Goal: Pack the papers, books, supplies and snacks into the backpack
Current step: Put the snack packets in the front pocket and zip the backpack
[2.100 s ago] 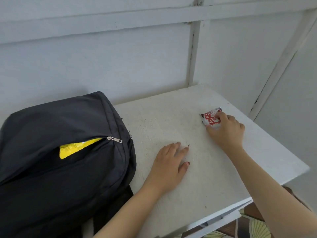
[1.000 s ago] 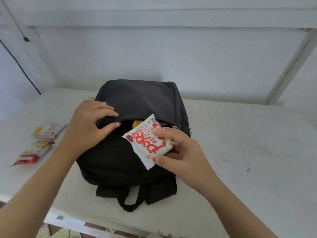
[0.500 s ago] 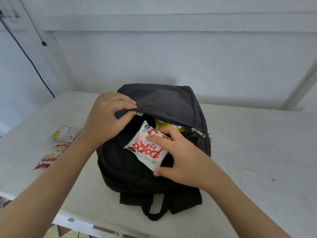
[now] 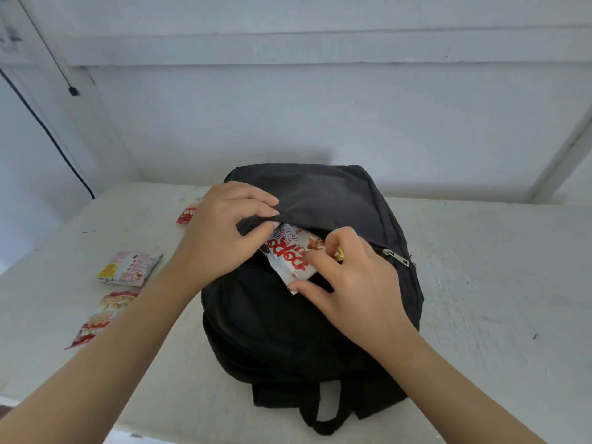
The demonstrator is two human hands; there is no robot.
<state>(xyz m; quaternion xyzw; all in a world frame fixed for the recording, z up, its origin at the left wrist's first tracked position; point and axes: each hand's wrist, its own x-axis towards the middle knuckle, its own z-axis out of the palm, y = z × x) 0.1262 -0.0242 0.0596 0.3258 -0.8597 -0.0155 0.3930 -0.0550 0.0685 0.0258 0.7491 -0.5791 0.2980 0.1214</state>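
**Snack packet going into backpack opening**

Lifts the zip-opening edge of the black backpack (image 4: pixel 288 331) with left hand (image 4: pixel 217 238), thumb and fingers curled tight on the fabric. Pinches red-and-white snack packet (image 4: pixel 288 257) in right hand (image 4: pixel 349 277), fingers curled round its near end. Sits half under the lifted edge, between both hands. Shows yellow wrapper (image 4: pixel 339 254) inside, at right fingertips. Leaves loose packets (image 4: pixel 129 269) on the surface (image 4: pixel 480 283), outboard of left hand. Best bet: hold edge high, feed packet flat and deep, avoid crumpling, stay inboard of zipper pull (image 4: pixel 397 257) beyond right hand.
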